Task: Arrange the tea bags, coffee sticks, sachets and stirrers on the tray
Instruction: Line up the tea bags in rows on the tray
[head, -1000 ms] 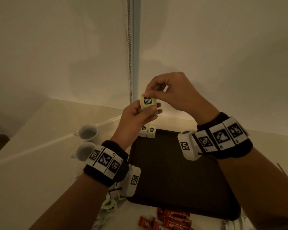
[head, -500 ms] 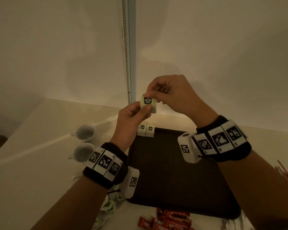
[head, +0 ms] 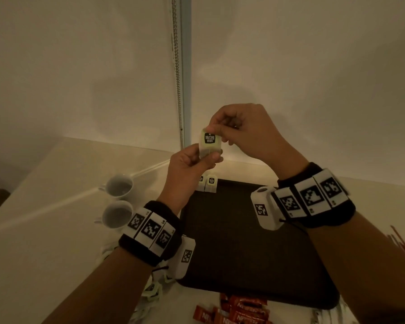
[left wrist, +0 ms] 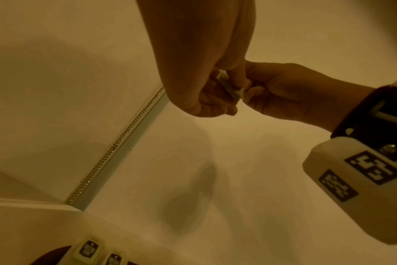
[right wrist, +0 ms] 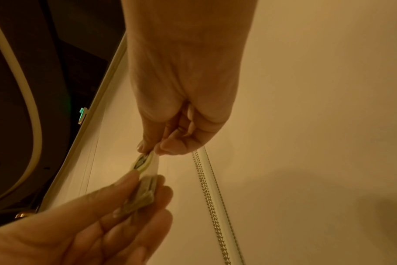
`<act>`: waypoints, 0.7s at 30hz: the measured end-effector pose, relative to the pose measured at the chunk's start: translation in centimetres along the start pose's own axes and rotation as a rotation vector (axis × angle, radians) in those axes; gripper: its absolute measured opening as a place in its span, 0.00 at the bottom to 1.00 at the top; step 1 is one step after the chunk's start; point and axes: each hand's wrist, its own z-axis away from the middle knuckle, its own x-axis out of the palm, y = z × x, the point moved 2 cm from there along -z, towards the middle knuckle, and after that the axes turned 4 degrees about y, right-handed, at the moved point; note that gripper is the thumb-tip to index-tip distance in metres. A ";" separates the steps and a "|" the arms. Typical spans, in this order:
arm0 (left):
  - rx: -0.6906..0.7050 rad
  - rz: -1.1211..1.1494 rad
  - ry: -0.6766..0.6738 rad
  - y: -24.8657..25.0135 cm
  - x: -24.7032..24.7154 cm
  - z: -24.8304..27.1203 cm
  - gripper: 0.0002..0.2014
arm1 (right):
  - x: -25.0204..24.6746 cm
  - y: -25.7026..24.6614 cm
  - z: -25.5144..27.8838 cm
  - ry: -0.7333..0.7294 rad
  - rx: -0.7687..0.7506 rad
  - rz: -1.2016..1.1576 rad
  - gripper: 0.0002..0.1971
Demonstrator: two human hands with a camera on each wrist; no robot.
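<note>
Both of your hands are raised in front of you, above the far edge of the tray, working on one tea bag. Your left hand comes up from below, thumb and curled fingers gripping the lower part of the bag. Your right hand reaches in from the right and above, thumb and forefinger pinching the bag's top edge while the other fingers curl in. The bag is pale green with a black label that reads "McCoy teas", and it faces you. From the right wrist view the bag appears edge on, squeezed between both sets of fingertips. Each wrist wears a black band with white marker blocks.

Below your hands a dark rectangular tray lies on a pale countertop, set against a plain light wall. A beaded chain hangs down the wall beside a pale vertical strip.

On the tray, two more tea bags stand side by side at its far left corner. Two white cups sit on the counter left of the tray, one behind the other. Several red coffee sticks lie in a loose pile on the counter at the tray's near edge; the count is unclear. Thin red stirrers lie at the far right, and small pale sachets lie near your left wrist, too dim to count.
</note>
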 end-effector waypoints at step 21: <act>-0.664 -0.338 0.054 -5.7 -15.2 16.8 0.08 | 7.2 21.7 5.8 -0.300 0.624 0.299 0.07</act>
